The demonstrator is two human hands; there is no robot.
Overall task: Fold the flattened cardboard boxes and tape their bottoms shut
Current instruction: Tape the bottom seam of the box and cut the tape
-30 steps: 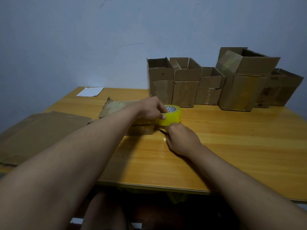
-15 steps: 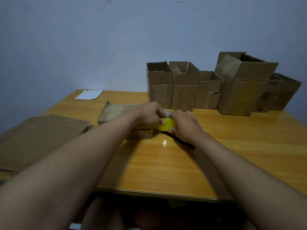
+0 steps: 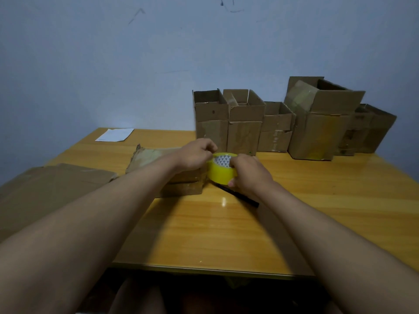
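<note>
A yellow tape roll (image 3: pixel 219 172) is lifted just above the wooden table (image 3: pixel 317 200), tilted so its patterned core faces me. My right hand (image 3: pixel 249 175) grips the roll from the right, thumb under its lower edge. My left hand (image 3: pixel 196 155) is curled at the roll's upper left rim, fingertips on it. Under my left wrist lies a small stack of flattened cardboard boxes (image 3: pixel 181 184). A larger flattened box (image 3: pixel 49 191) lies at the table's left edge.
Several folded, open-topped cardboard boxes (image 3: pixel 244 123) stand in a row along the back wall, the largest (image 3: pixel 317 123) to the right. A black pen-like tool (image 3: pixel 238 196) lies on the table below the roll. A white paper sheet (image 3: pixel 114 134) sits at the far left corner.
My right hand moved up from the table onto the tape roll and grips it. The roll has risen and tilted toward me. The black tool lies uncovered on the table.
</note>
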